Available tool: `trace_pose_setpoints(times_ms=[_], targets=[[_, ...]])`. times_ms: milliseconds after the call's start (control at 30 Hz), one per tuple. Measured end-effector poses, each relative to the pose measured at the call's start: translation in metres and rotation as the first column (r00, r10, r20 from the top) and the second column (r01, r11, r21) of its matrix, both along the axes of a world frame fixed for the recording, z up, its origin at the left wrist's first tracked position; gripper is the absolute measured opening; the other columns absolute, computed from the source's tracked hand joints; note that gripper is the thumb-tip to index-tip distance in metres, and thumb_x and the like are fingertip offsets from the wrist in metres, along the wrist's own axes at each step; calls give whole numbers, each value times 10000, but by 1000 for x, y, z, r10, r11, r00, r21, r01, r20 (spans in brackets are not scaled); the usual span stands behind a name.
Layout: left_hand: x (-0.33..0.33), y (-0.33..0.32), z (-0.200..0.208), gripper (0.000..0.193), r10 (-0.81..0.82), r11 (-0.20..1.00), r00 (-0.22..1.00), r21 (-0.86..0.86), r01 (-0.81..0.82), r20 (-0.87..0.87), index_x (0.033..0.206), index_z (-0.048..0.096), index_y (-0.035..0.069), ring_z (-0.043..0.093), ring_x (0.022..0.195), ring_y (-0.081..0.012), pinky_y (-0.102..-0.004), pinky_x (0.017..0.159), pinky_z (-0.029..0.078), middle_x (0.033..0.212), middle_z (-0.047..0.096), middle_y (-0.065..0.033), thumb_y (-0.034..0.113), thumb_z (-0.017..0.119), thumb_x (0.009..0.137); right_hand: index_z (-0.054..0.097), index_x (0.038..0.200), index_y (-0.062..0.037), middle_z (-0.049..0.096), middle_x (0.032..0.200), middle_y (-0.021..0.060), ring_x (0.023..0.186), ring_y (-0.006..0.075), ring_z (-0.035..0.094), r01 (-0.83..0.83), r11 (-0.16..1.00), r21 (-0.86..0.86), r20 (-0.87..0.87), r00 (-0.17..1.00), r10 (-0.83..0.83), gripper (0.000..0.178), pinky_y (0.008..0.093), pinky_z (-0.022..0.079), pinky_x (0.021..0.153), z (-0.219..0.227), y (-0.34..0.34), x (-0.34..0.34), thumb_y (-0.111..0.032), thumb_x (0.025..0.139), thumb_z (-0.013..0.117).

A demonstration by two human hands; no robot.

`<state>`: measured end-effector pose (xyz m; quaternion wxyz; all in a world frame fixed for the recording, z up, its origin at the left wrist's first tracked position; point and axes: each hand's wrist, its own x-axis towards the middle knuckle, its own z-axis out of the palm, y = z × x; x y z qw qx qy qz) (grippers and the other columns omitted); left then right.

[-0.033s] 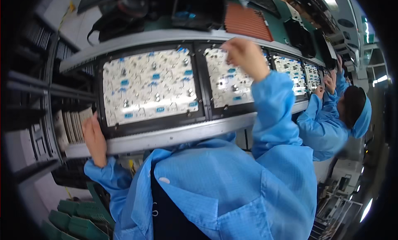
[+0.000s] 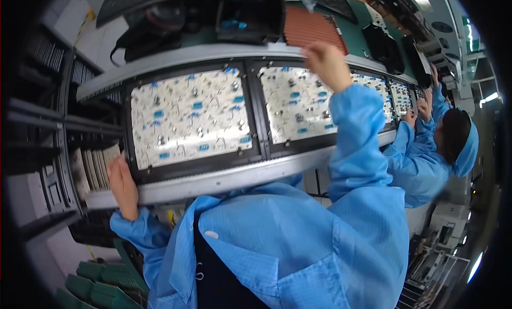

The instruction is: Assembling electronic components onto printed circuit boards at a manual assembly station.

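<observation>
My left hand (image 2: 124,185) rests on the near rail at the front left corner of a black carrier frame (image 2: 202,162), fingers stretched out along its edge. That frame bears a whitish circuit board panel (image 2: 178,119) dotted with blue, silver and black components. To its right is a second, similar panel (image 2: 282,103) in its own black frame. Over this panel's far right part hovers my right hand (image 2: 328,66), raised near the far rail, its fingers curled in. Slight blur hides what they hold, if anything.
Metal rails (image 2: 224,181) border the row of frames. Beyond the far rail are a black bin (image 2: 250,21) with blue bits and a reddish-brown ribbed mat (image 2: 312,29). Pale boards (image 2: 96,167) stand upright at the left. A co-worker in blue (image 2: 421,159) works on the right.
My right hand has moved a little to the right and away from me, toward the far rail. My left hand stays at the frame's corner. The whole view has shifted slightly.
</observation>
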<state>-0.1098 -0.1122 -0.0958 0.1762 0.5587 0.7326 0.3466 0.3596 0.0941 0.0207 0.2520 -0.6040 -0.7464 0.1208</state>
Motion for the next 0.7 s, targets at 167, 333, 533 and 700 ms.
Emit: trace_pose_setpoints(times_ms=[167,333,533,700], targets=[[-3,7,-2,429,-93,996,993,-13,92,-76,1160,544,-64,467,1132,-296,-336,997,318,1197,504,-177,287,362,994,683,912,-65,671,866,148,852,334,637,429,872,236,256,838,-481,139,396,499,731,-19,120,169,-160,823,632],[0,5,-2,446,-75,997,996,1,75,-50,1170,549,-66,448,1148,-321,-369,993,312,1154,541,-204,297,387,969,687,885,-75,637,939,145,910,336,593,246,942,230,254,919,-302,138,389,470,824,-41,205,208,-158,778,663],[-4,8,-6,464,-56,998,994,-14,55,-94,1190,534,-65,443,1160,-310,-375,996,309,1192,523,-193,320,406,964,696,926,-65,649,905,116,961,312,579,-22,966,259,410,908,-89,151,383,464,840,-62,259,215,-112,789,652],[-2,13,-3,477,-57,998,992,-43,52,-115,1199,530,-47,480,1117,-298,-361,954,348,1207,506,-188,352,411,965,692,962,-76,673,919,127,848,288,639,4,993,116,354,934,-45,162,353,500,784,-63,271,220,-117,822,622]])
